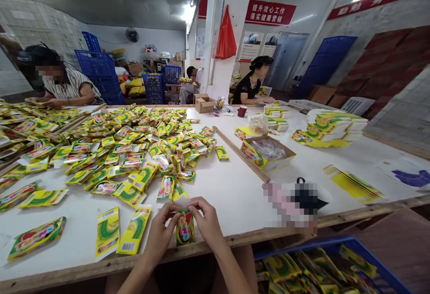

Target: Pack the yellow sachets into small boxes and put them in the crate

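Note:
At the table's front edge, a small yellow, green and red printed box (186, 227) stands upright between my hands. My left hand (163, 227) pinches the left side of its whitish top end, fingers closed. From the other side, my right hand (206, 223) grips the same end with thumb and fingers. The fingertips partly hide the top flap. Just behind my hands lie more such boxes, one with a red face (166, 187). Left of my left hand, two yellow-green boxes lie flat, the nearer one (135, 230) showing a barcode.
A large heap of boxes (134, 142) covers the table's left. A wooden strip (240, 154) divides the white tabletop. Right of it stands an open carton (280, 162) holding clear plastic. A blue crate (356, 240) of boxes sits below the edge. Co-workers sit across the table.

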Available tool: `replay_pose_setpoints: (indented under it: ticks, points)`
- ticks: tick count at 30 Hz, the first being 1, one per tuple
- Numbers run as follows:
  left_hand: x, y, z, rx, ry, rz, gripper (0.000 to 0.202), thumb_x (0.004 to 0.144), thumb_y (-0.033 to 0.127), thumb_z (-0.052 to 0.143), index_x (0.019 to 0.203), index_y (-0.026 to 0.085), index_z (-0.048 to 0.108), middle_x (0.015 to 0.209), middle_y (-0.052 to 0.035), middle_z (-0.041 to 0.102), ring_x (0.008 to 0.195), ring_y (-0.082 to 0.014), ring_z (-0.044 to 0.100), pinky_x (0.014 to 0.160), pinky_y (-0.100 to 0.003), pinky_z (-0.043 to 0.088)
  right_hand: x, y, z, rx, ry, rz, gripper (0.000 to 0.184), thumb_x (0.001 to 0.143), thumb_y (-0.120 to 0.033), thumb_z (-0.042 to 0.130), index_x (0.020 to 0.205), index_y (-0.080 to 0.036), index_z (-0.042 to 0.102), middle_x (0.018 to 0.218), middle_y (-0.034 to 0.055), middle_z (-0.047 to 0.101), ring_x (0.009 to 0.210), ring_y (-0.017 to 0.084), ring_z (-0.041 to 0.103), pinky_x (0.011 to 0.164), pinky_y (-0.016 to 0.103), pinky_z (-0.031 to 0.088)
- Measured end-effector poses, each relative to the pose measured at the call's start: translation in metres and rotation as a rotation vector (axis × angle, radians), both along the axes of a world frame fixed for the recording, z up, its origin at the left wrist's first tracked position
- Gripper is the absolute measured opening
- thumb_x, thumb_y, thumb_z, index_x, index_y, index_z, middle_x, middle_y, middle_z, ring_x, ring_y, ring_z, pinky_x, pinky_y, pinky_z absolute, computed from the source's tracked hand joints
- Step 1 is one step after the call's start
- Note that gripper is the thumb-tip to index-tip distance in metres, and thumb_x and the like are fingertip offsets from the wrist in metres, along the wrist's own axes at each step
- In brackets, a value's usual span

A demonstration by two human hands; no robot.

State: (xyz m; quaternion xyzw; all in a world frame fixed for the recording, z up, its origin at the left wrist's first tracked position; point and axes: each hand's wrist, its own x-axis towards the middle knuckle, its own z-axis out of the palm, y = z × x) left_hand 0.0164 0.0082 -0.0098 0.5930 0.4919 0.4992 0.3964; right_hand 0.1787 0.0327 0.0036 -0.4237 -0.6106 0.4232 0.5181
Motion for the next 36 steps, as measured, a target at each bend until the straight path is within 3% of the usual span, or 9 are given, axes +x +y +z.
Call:
replay_pose_setpoints:
  ticks: [2, 4, 10, 17, 19, 26, 30, 33, 36]
  points:
    - [0.003, -0.001, -0.003, 0.050, 0.011, 0.068, 0.023, 0.089, 0.034, 0.054, 0.107, 0.021, 0.057, 0.109, -0.0079, 0.066, 0.102, -0.0232, 0.065, 0.088, -0.038, 0.053, -0.002, -0.001, 0.001, 0.013, 0.025, -0.015, 0.014, 0.085, -0.018, 0.056, 0.095, -0.020, 0.065, 0.090, 0.0035, 0.067, 0.085, 0.018, 0.063, 0.079, 0.029, 0.049]
    - [0.005, -0.004, -0.003, 0.096, 0.060, 0.078, 0.023, 0.089, 0.031, 0.053, 0.109, 0.022, 0.058, 0.112, -0.0087, 0.066, 0.105, -0.0233, 0.064, 0.090, -0.039, 0.052, -0.002, -0.004, 0.002, 0.052, 0.005, 0.015, 0.014, 0.085, -0.016, 0.055, 0.094, -0.020, 0.066, 0.090, 0.0037, 0.067, 0.087, 0.018, 0.064, 0.080, 0.029, 0.049]
    - [0.007, -0.014, 0.011, 0.147, 0.104, 0.032, 0.016, 0.089, 0.031, 0.056, 0.095, 0.020, 0.065, 0.098, -0.0073, 0.070, 0.097, -0.0225, 0.065, 0.089, -0.037, 0.051, 0.003, -0.021, 0.011, 0.129, -0.066, 0.043, 0.009, 0.088, -0.021, 0.059, 0.088, -0.020, 0.068, 0.095, 0.0049, 0.066, 0.095, 0.019, 0.062, 0.086, 0.030, 0.048]
    - [0.011, -0.010, 0.020, 0.040, 0.055, 0.081, 0.019, 0.086, 0.035, 0.058, 0.092, 0.019, 0.066, 0.085, -0.0045, 0.071, 0.080, -0.0204, 0.066, 0.075, -0.032, 0.053, -0.003, -0.018, 0.015, 0.104, -0.125, -0.034, 0.010, 0.088, -0.023, 0.057, 0.085, -0.019, 0.065, 0.083, 0.0027, 0.065, 0.079, 0.017, 0.061, 0.073, 0.027, 0.048]
    - [0.011, -0.008, 0.018, 0.032, 0.048, 0.098, 0.019, 0.087, 0.036, 0.057, 0.090, 0.019, 0.066, 0.082, -0.0037, 0.070, 0.076, -0.0193, 0.065, 0.072, -0.031, 0.052, -0.003, -0.016, 0.015, 0.082, -0.131, -0.037, 0.011, 0.088, -0.023, 0.057, 0.083, -0.019, 0.065, 0.080, 0.0020, 0.066, 0.076, 0.016, 0.061, 0.071, 0.026, 0.048]
    - [0.002, -0.011, -0.003, 0.116, 0.033, 0.003, 0.017, 0.087, 0.032, 0.061, 0.097, 0.022, 0.070, 0.096, -0.0055, 0.071, 0.092, -0.0213, 0.066, 0.082, -0.034, 0.053, 0.003, -0.026, 0.005, 0.141, -0.115, -0.008, 0.013, 0.092, -0.026, 0.055, 0.091, -0.020, 0.067, 0.090, 0.0039, 0.065, 0.087, 0.017, 0.062, 0.078, 0.028, 0.050]
    - [-0.002, -0.016, -0.001, 0.179, 0.087, -0.069, 0.017, 0.088, 0.030, 0.058, 0.099, 0.023, 0.071, 0.097, -0.0064, 0.071, 0.094, -0.0215, 0.066, 0.084, -0.035, 0.053, -0.004, -0.030, -0.004, 0.225, -0.141, -0.026, 0.012, 0.091, -0.019, 0.054, 0.093, -0.021, 0.066, 0.090, 0.0038, 0.066, 0.088, 0.017, 0.063, 0.079, 0.029, 0.051]
    - [-0.008, -0.013, 0.006, 0.163, 0.180, -0.072, 0.022, 0.091, 0.032, 0.053, 0.106, 0.023, 0.067, 0.103, -0.0083, 0.070, 0.094, -0.0221, 0.065, 0.084, -0.037, 0.053, 0.012, -0.043, 0.002, 0.336, -0.228, -0.161, 0.015, 0.094, -0.019, 0.051, 0.093, -0.022, 0.066, 0.090, 0.0043, 0.066, 0.087, 0.018, 0.063, 0.075, 0.028, 0.052]
    - [-0.020, 0.005, 0.010, 0.190, 0.347, 0.119, 0.034, 0.089, 0.038, 0.054, 0.119, 0.022, 0.058, 0.115, -0.0116, 0.066, 0.101, -0.0262, 0.063, 0.089, -0.043, 0.050, 0.069, -0.073, 0.022, 0.508, -0.402, -0.601, 0.011, 0.092, -0.024, 0.056, 0.095, -0.021, 0.066, 0.093, 0.0076, 0.066, 0.086, 0.021, 0.063, 0.077, 0.033, 0.051]
